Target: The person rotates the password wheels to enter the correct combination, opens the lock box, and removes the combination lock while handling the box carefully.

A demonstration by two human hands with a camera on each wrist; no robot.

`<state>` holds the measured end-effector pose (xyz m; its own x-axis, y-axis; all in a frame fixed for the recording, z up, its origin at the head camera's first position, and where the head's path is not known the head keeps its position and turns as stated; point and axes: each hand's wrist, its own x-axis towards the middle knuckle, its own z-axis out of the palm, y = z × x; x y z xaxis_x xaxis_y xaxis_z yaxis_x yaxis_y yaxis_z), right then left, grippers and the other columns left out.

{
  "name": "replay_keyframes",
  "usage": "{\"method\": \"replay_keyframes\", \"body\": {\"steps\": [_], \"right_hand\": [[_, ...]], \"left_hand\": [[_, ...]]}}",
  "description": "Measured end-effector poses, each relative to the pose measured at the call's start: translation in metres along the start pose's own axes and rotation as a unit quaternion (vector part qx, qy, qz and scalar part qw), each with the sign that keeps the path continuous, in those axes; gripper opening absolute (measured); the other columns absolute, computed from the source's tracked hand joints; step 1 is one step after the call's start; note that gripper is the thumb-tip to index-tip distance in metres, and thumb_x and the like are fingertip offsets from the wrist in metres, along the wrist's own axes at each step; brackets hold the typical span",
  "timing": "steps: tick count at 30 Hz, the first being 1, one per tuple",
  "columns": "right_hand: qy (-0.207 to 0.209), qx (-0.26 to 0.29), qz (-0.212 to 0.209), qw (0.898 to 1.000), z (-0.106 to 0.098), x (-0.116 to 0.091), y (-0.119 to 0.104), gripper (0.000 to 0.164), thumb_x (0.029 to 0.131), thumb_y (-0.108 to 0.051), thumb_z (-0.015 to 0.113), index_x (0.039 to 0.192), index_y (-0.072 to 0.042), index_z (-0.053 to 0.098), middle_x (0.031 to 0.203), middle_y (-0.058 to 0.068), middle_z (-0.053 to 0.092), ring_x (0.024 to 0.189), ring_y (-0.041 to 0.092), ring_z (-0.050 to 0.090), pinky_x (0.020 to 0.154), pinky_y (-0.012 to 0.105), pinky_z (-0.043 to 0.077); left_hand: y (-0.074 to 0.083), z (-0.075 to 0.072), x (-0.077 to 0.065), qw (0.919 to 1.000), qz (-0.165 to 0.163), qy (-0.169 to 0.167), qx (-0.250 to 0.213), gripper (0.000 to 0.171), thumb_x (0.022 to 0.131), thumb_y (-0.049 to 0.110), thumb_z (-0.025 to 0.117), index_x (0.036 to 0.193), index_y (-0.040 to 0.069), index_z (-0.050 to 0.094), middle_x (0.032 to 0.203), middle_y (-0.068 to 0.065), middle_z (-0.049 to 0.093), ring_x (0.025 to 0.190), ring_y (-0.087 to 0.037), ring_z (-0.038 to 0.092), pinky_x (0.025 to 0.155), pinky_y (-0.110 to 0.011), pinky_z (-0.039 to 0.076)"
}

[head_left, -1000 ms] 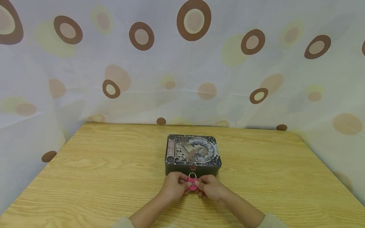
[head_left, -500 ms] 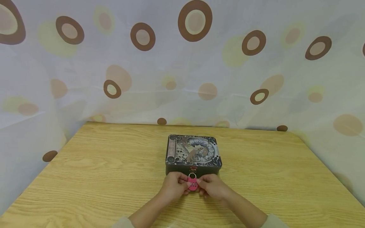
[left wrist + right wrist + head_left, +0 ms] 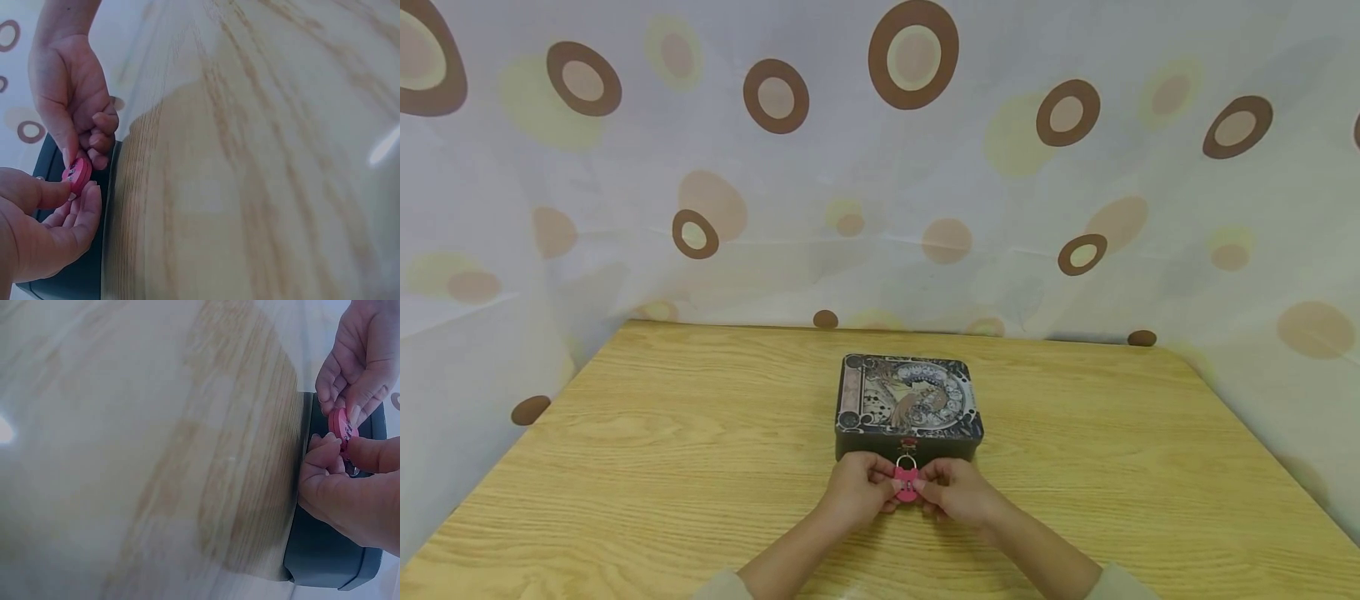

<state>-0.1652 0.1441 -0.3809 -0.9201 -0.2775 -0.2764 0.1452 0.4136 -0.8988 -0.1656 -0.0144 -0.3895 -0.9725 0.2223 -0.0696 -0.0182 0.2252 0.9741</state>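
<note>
Pinching a rounded pink padlock [image 3: 906, 477] from opposite sides, thumbs and fingers closed: left hand [image 3: 859, 490], right hand [image 3: 961, 495]. Padlock, metal-shackled, is sitting at the front of a dark, round-cornered, ornately printed box [image 3: 910, 396]; wood-grained table [image 3: 662, 467] is lying beneath.

Digits on the pink padlock [image 3: 907, 486] illegibly small.

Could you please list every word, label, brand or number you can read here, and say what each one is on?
No text can be read in any view.
Pink padlock: small marks on its dials, partly covered by fingers; too small to read.
Box lid: ornate printed design; any lettering is too fine to read.
Backdrop: round shapes, no writing seen.
</note>
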Motion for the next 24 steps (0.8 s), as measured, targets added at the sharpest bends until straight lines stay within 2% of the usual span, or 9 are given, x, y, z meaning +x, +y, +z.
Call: {"method": "replay_keyframes", "body": {"steps": [8, 24], "right_hand": [[0.001, -0.002, 0.009, 1.0, 0.0012, 0.0014, 0.0017, 0.015, 0.092, -0.007, 0.053, 0.091, 0.007, 0.054, 0.068, 0.0, 0.051, 0.062, 0.01, 0.049, 0.054, 0.022, 0.042], [-0.011, -0.016, -0.009, 1.0, 0.0021, 0.002, 0.0027, 0.014, 0.093, -0.005, 0.049, 0.09, 0.008, 0.053, 0.066, 0.0, 0.047, 0.061, 0.011, 0.046, 0.052, 0.021, 0.039]], "left_hand": [[0.0009, -0.0001, -0.0004, 1.0, -0.001, 0.002, 0.003, 0.008, 0.081, -0.01, 0.06, 0.087, -0.015, 0.06, 0.07, -0.016, 0.063, 0.058, -0.01, 0.06, 0.055, -0.027, 0.057], [-0.0006, 0.0021, -0.0001, 0.9998, 0.014, 0.004, 0.012, 0.006, 0.081, -0.01, 0.058, 0.085, -0.014, 0.06, 0.07, -0.017, 0.064, 0.055, -0.01, 0.058, 0.053, -0.027, 0.056]]}}
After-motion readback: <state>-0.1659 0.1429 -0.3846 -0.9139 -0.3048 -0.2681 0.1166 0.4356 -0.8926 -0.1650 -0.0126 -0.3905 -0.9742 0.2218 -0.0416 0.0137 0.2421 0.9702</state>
